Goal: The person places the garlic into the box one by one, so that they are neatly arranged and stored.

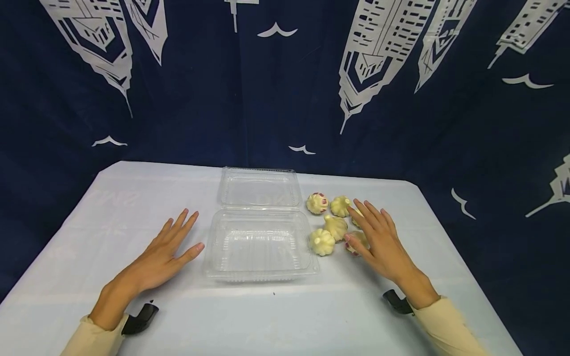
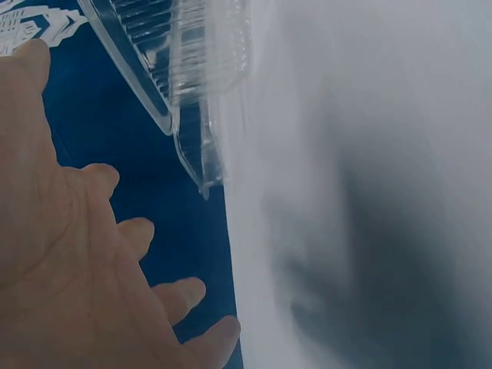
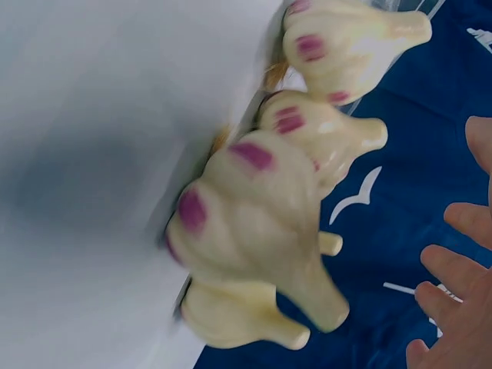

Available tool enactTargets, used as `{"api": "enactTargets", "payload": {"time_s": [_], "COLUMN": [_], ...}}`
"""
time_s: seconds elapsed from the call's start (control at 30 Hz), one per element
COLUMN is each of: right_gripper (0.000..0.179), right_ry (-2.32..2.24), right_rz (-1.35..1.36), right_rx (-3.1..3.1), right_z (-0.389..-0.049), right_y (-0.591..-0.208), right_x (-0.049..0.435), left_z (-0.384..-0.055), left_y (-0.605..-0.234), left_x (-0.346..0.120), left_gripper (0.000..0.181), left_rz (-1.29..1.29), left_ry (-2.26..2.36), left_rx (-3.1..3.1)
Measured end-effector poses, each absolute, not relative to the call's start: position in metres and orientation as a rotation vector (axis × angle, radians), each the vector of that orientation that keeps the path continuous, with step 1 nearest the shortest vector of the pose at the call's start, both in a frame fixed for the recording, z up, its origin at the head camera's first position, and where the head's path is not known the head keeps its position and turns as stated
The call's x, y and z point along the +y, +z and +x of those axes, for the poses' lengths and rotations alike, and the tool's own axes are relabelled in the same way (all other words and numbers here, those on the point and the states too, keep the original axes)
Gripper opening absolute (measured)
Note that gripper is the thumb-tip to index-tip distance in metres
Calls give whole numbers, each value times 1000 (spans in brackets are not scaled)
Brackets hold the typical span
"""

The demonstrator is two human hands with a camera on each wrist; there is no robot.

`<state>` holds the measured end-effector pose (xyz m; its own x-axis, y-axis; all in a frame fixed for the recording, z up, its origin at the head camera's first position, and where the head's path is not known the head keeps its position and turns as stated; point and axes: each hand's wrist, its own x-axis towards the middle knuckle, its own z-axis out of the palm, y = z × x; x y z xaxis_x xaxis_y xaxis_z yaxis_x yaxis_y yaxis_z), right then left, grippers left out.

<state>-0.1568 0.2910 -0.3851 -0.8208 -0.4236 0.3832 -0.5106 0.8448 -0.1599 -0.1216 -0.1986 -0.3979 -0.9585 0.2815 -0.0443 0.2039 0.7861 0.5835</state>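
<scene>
I read both hands as spread, holding nothing: the left hand point(image 1: 164, 256) beside the clear box point(image 1: 262, 247), the right hand point(image 1: 383, 244) at the garlic bulbs point(image 1: 322, 242). The bulbs lie clustered on the table point(image 1: 249, 319), just right of the box, which is open with its lid point(image 1: 260, 188) folded back.

Caution: the right hand partly hides two bulbs from my head view; a blind reach could roll neighbours away. The box looks light; I judge that a side bump could slide it.
</scene>
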Motion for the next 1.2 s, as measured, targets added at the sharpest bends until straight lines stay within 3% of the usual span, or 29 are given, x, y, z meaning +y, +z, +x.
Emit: {"api": "enactTargets", "payload": {"time_s": [0.37,0.63,1.2], "right_gripper": [65,64,59], "right_ry": [396,422,568], "right_rz": [835,932,1043], "right_rx": [-2596,-2564,-2587], "right_z": [-161,-163,-170], "right_y": [-393,-399,-412], "right_x": [270,257,251], "left_z": [-128,-136,-131], "left_y": [-402,-404,-414], "left_x": [-193,-188,-186], "left_gripper": [77,67,103], "left_rz": [567,627,750], "left_ry": [1125,1211,1204], "left_rx": [2678,2600,2584]}}
